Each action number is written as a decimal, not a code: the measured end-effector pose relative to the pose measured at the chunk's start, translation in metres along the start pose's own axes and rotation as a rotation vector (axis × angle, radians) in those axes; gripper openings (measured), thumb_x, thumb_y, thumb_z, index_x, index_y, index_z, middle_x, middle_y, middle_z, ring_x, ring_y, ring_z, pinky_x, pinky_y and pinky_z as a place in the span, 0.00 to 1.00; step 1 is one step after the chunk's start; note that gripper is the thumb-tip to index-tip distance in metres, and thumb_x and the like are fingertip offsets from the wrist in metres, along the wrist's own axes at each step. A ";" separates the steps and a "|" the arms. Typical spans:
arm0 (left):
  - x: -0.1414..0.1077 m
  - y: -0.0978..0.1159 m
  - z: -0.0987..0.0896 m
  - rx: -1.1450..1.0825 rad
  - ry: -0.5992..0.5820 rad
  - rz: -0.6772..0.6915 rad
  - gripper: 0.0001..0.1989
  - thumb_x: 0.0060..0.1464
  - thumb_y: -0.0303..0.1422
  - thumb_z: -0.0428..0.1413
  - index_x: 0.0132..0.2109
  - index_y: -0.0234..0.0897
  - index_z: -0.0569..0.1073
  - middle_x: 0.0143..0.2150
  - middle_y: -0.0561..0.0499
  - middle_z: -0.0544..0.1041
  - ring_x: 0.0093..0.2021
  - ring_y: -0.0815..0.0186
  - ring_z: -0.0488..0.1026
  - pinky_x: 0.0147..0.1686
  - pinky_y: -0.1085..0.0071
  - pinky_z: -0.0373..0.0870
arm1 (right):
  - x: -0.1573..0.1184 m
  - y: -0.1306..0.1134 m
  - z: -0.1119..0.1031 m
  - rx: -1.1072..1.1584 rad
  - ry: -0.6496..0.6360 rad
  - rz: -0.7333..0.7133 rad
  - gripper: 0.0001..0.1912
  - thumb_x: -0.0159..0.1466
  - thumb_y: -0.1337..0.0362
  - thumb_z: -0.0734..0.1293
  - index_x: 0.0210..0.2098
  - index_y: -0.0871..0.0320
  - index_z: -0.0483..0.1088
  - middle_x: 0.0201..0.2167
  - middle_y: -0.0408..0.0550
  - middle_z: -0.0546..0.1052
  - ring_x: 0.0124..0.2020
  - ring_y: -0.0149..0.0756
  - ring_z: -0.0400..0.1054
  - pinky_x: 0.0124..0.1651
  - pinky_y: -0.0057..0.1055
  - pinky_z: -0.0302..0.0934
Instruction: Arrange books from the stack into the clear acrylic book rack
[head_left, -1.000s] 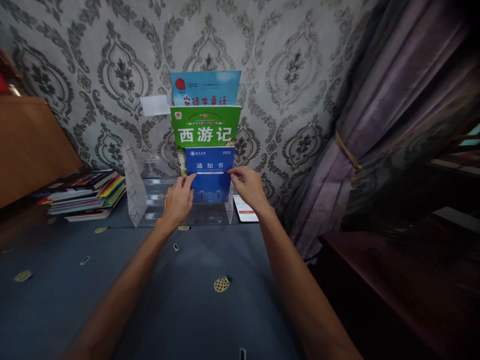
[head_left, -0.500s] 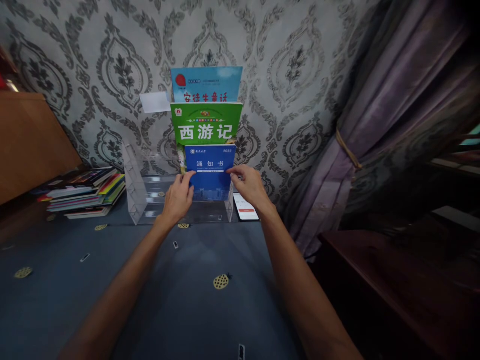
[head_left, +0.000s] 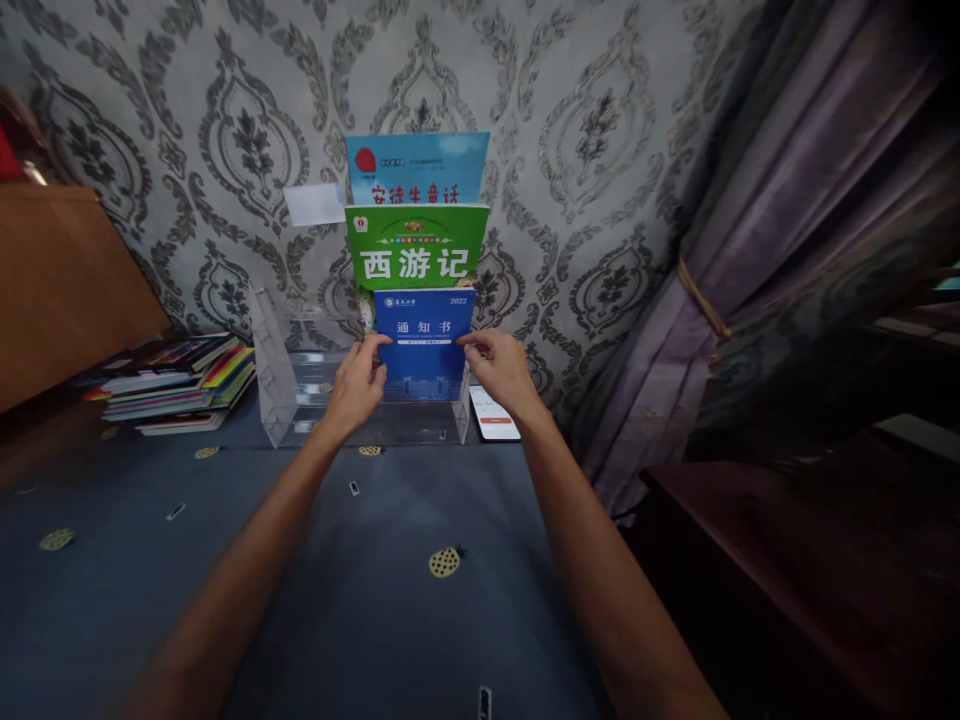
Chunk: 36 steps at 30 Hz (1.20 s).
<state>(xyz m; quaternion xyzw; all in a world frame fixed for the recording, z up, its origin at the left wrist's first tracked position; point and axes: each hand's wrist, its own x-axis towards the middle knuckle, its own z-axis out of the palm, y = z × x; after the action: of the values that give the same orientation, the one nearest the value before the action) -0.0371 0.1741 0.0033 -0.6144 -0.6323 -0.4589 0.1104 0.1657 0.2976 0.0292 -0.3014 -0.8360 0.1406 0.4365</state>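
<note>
A small blue booklet (head_left: 424,365) with white lettering stands upright in the front of a clear acrylic rack (head_left: 274,380). My left hand (head_left: 357,382) grips its left edge, fingers curled in. At the right edge, my right hand (head_left: 501,368) pinches the booklet between thumb and fingers. Behind it rises a green book (head_left: 417,240) with large white characters, and farther back a light blue book (head_left: 420,165) with red characters. Both stand in higher tiers of the rack. The booklet's bottom edge shows through the clear front.
A phone (head_left: 495,415) with a lit screen lies at the rack's right side. To the left is a stack of books (head_left: 176,385) beside a brown wooden panel (head_left: 67,280). A white paper (head_left: 313,205) is at the patterned wall. A tied purple curtain (head_left: 697,280) hangs at right.
Both hands keep their places at the booklet's edges, and the booklet has not visibly moved in the rack. The whole view has shifted slightly.
</note>
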 end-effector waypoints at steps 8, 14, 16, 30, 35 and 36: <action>0.001 -0.003 0.001 -0.027 0.010 -0.008 0.23 0.55 0.19 0.50 0.56 0.41 0.69 0.43 0.50 0.71 0.37 0.65 0.72 0.44 0.64 0.72 | 0.000 -0.003 0.000 -0.038 -0.010 0.023 0.17 0.61 0.69 0.62 0.42 0.58 0.80 0.40 0.53 0.80 0.36 0.41 0.73 0.45 0.37 0.65; -0.002 0.001 0.001 0.047 -0.028 0.025 0.21 0.59 0.24 0.50 0.58 0.40 0.67 0.44 0.47 0.70 0.42 0.60 0.72 0.48 0.59 0.72 | 0.000 0.000 -0.001 -0.034 -0.020 -0.013 0.17 0.61 0.70 0.61 0.43 0.59 0.80 0.41 0.54 0.80 0.38 0.42 0.72 0.45 0.38 0.65; -0.004 0.004 0.000 0.082 -0.026 0.024 0.21 0.60 0.24 0.49 0.58 0.40 0.67 0.46 0.46 0.70 0.45 0.59 0.72 0.51 0.57 0.72 | 0.000 0.002 0.000 -0.027 -0.013 -0.027 0.17 0.61 0.69 0.61 0.42 0.58 0.80 0.41 0.52 0.80 0.39 0.41 0.72 0.46 0.37 0.65; -0.006 0.005 0.005 0.118 -0.017 -0.017 0.19 0.60 0.24 0.49 0.57 0.39 0.65 0.52 0.42 0.70 0.50 0.56 0.74 0.53 0.54 0.72 | -0.002 -0.002 0.002 -0.153 0.005 -0.044 0.15 0.63 0.70 0.61 0.42 0.58 0.80 0.37 0.52 0.78 0.39 0.42 0.72 0.46 0.35 0.64; -0.006 0.004 0.006 0.090 -0.014 -0.016 0.19 0.60 0.24 0.49 0.57 0.39 0.65 0.53 0.42 0.70 0.50 0.56 0.74 0.54 0.53 0.71 | -0.002 -0.002 0.002 -0.168 0.000 -0.049 0.15 0.63 0.70 0.62 0.42 0.57 0.80 0.39 0.52 0.80 0.40 0.42 0.73 0.46 0.36 0.65; -0.006 0.005 0.006 0.091 -0.016 -0.018 0.19 0.60 0.24 0.49 0.57 0.39 0.65 0.53 0.42 0.70 0.50 0.55 0.74 0.54 0.53 0.71 | -0.002 -0.002 0.002 -0.169 -0.009 -0.045 0.16 0.63 0.70 0.62 0.42 0.57 0.80 0.39 0.52 0.80 0.40 0.43 0.74 0.46 0.36 0.66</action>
<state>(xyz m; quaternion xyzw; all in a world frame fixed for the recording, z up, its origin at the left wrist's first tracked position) -0.0292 0.1733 -0.0027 -0.6069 -0.6586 -0.4258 0.1290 0.1642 0.2949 0.0280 -0.3175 -0.8534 0.0612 0.4089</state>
